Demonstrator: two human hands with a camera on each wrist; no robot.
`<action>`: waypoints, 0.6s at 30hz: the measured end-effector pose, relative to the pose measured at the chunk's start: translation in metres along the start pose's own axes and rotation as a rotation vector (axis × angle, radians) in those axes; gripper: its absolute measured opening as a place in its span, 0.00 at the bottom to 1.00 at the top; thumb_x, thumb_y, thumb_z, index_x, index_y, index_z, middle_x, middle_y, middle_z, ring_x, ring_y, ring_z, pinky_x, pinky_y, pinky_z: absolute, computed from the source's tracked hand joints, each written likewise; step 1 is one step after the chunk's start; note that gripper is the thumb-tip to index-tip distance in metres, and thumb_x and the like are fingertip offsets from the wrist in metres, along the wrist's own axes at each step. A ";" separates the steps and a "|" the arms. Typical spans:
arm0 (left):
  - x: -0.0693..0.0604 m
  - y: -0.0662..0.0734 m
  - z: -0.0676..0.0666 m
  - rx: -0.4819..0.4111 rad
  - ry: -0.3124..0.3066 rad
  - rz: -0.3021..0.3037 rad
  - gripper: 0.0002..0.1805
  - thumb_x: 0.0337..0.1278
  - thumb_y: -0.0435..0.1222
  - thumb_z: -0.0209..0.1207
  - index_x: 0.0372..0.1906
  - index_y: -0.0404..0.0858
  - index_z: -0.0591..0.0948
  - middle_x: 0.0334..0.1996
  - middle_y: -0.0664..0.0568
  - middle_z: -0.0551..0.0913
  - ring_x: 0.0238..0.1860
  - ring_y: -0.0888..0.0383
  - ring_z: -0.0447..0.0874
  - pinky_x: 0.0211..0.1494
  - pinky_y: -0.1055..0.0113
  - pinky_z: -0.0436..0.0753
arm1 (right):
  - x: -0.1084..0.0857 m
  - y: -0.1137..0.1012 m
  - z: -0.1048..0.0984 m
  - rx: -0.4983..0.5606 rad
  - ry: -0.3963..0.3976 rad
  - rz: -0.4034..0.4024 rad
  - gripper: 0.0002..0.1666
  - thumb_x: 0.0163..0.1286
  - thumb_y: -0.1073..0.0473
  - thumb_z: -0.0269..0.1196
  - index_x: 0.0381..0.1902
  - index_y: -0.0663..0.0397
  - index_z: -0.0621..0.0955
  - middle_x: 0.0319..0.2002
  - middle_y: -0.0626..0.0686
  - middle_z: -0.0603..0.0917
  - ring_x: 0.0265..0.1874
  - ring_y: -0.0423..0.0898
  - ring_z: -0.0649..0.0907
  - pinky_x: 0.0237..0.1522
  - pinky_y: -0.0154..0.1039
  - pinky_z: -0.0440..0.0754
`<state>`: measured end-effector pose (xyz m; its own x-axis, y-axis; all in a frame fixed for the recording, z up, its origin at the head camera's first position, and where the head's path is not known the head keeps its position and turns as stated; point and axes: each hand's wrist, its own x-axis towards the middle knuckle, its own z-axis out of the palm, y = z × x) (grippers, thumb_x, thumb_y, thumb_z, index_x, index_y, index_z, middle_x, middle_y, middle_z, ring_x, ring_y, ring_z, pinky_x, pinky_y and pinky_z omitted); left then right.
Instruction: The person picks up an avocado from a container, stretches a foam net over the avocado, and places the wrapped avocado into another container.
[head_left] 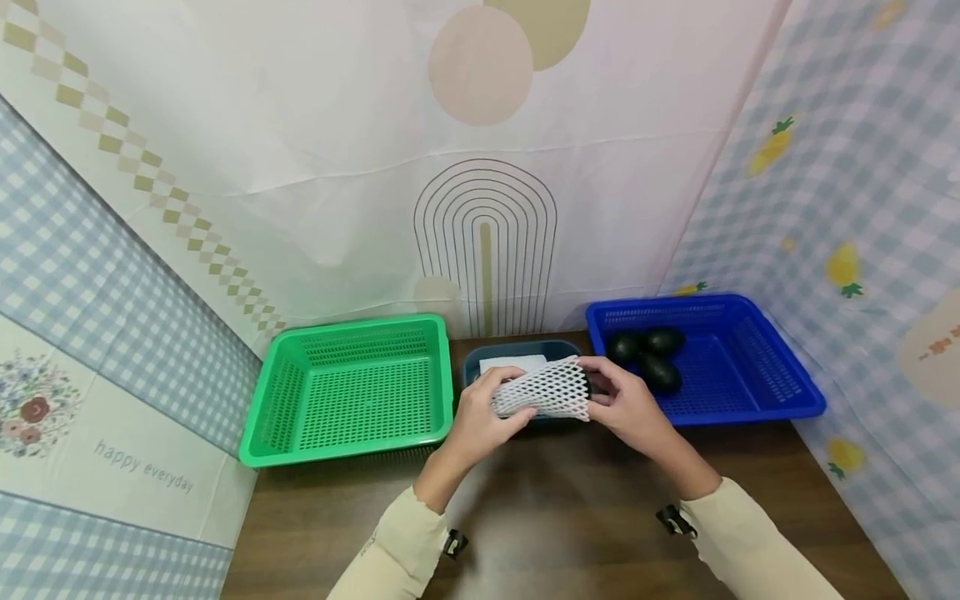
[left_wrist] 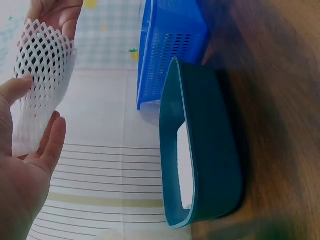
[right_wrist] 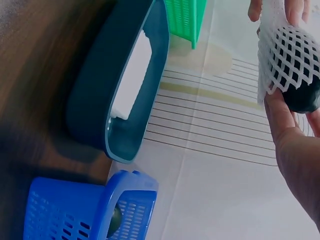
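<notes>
Sleeve of white foam mesh [head_left: 546, 390] gripped in left hand [head_left: 480, 419], round dark fruit [right_wrist: 302, 97], partly inside, grasped in right hand [head_left: 628, 408]; seemingly left: three dark ovals [head_left: 660, 373], blue plastic basket [head_left: 750, 415], two o'clock.

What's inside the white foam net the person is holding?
A dark fruit, its end bare at the open end of the net. Farther in, dark patches show through its holes; the rest is hidden by the net and fingers.

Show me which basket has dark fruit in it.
The blue basket, at the right: three dark fruits lie in it, while the green basket shows none.
</notes>
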<state>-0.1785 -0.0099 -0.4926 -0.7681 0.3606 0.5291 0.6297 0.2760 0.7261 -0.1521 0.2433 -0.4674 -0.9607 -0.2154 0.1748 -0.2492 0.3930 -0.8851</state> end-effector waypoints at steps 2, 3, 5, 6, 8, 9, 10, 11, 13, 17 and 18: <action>0.001 0.001 0.001 -0.008 -0.011 0.002 0.31 0.47 0.33 0.78 0.58 0.38 0.80 0.53 0.46 0.86 0.52 0.51 0.84 0.54 0.55 0.84 | 0.001 -0.001 0.002 0.001 -0.003 0.013 0.33 0.63 0.78 0.61 0.67 0.66 0.73 0.61 0.68 0.79 0.57 0.60 0.82 0.50 0.35 0.85; 0.001 0.002 0.001 -0.008 -0.020 0.005 0.32 0.46 0.33 0.79 0.59 0.38 0.80 0.54 0.46 0.85 0.52 0.51 0.84 0.55 0.55 0.84 | 0.001 -0.002 0.003 0.001 -0.004 0.021 0.33 0.63 0.78 0.61 0.67 0.67 0.73 0.60 0.68 0.79 0.56 0.60 0.83 0.49 0.34 0.85; 0.002 0.003 0.003 -0.006 -0.042 0.009 0.34 0.46 0.34 0.79 0.61 0.37 0.79 0.55 0.46 0.85 0.53 0.50 0.84 0.57 0.54 0.83 | 0.002 -0.003 0.005 -0.004 -0.008 0.033 0.33 0.63 0.78 0.62 0.67 0.67 0.73 0.58 0.68 0.81 0.53 0.56 0.84 0.47 0.33 0.85; 0.002 0.004 0.003 0.006 -0.051 0.011 0.35 0.46 0.35 0.80 0.62 0.37 0.78 0.56 0.45 0.85 0.54 0.50 0.84 0.58 0.54 0.83 | 0.003 -0.003 0.006 0.000 -0.014 0.033 0.32 0.63 0.77 0.63 0.67 0.68 0.73 0.57 0.68 0.81 0.51 0.54 0.84 0.46 0.33 0.86; 0.002 0.004 0.004 0.032 -0.068 0.005 0.38 0.46 0.36 0.80 0.64 0.37 0.77 0.57 0.45 0.84 0.56 0.50 0.84 0.60 0.53 0.83 | 0.005 -0.003 0.008 -0.023 -0.015 0.029 0.32 0.63 0.75 0.67 0.66 0.67 0.74 0.54 0.67 0.83 0.47 0.50 0.84 0.44 0.32 0.85; 0.002 0.005 0.005 0.045 -0.075 0.000 0.39 0.46 0.37 0.80 0.65 0.37 0.76 0.58 0.45 0.84 0.56 0.50 0.84 0.60 0.53 0.83 | 0.006 -0.003 0.009 -0.036 -0.016 0.023 0.32 0.62 0.74 0.69 0.65 0.66 0.75 0.53 0.65 0.84 0.46 0.48 0.84 0.44 0.32 0.85; 0.001 0.005 0.005 0.055 -0.084 -0.008 0.40 0.45 0.37 0.80 0.65 0.37 0.76 0.58 0.44 0.84 0.57 0.50 0.84 0.61 0.52 0.83 | 0.006 -0.003 0.010 -0.051 -0.017 0.016 0.32 0.62 0.72 0.70 0.65 0.65 0.76 0.52 0.64 0.84 0.45 0.46 0.84 0.44 0.32 0.84; 0.001 0.005 0.005 0.065 -0.094 -0.017 0.40 0.45 0.37 0.80 0.66 0.37 0.75 0.59 0.44 0.84 0.57 0.50 0.84 0.61 0.52 0.83 | 0.006 -0.002 0.011 -0.064 -0.017 0.009 0.32 0.62 0.71 0.72 0.64 0.64 0.76 0.51 0.63 0.84 0.44 0.45 0.83 0.43 0.31 0.84; 0.001 0.006 0.006 0.088 -0.117 -0.029 0.41 0.45 0.38 0.80 0.67 0.37 0.74 0.59 0.44 0.83 0.58 0.50 0.84 0.62 0.52 0.82 | 0.006 -0.002 0.013 -0.084 -0.008 0.003 0.32 0.60 0.71 0.73 0.63 0.62 0.78 0.50 0.61 0.85 0.43 0.44 0.84 0.43 0.31 0.84; 0.002 0.009 0.005 0.237 -0.174 -0.028 0.44 0.47 0.43 0.79 0.69 0.37 0.72 0.61 0.45 0.82 0.60 0.50 0.82 0.65 0.53 0.81 | 0.005 -0.001 0.019 -0.090 0.010 0.018 0.33 0.58 0.72 0.73 0.62 0.63 0.77 0.50 0.62 0.86 0.46 0.49 0.85 0.44 0.34 0.85; 0.003 0.010 0.005 0.296 -0.188 -0.026 0.45 0.47 0.46 0.79 0.69 0.38 0.71 0.62 0.45 0.82 0.60 0.51 0.82 0.65 0.53 0.80 | 0.005 -0.002 0.021 -0.086 0.015 0.029 0.33 0.58 0.73 0.72 0.62 0.64 0.77 0.51 0.63 0.86 0.48 0.51 0.85 0.45 0.36 0.85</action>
<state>-0.1742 -0.0016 -0.4860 -0.7670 0.4999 0.4021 0.6376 0.5239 0.5648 -0.1537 0.2232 -0.4739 -0.9693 -0.1894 0.1570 -0.2303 0.4740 -0.8498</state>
